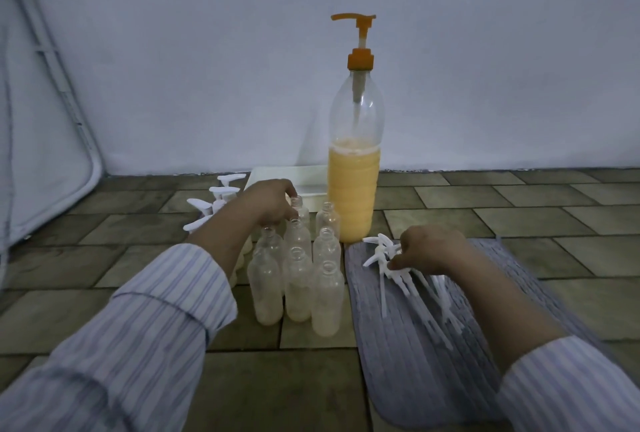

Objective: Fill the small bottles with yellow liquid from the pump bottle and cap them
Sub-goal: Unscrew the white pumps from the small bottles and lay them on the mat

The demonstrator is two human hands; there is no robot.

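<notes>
1. your left hand point(268, 201) reaches forward, fingers curled around the neck of a rear small bottle point(300, 211).
2. your right hand point(431, 249) pinches a white pump cap point(381, 251) on the grey mat point(415, 345).
3. eight uncapped bottles stand upright beside the upright pump bottle point(353, 185), its spout pointing left.

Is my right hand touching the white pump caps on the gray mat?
Touching. The head view shows right hand fingertips pressed onto the white pump caps.
</notes>
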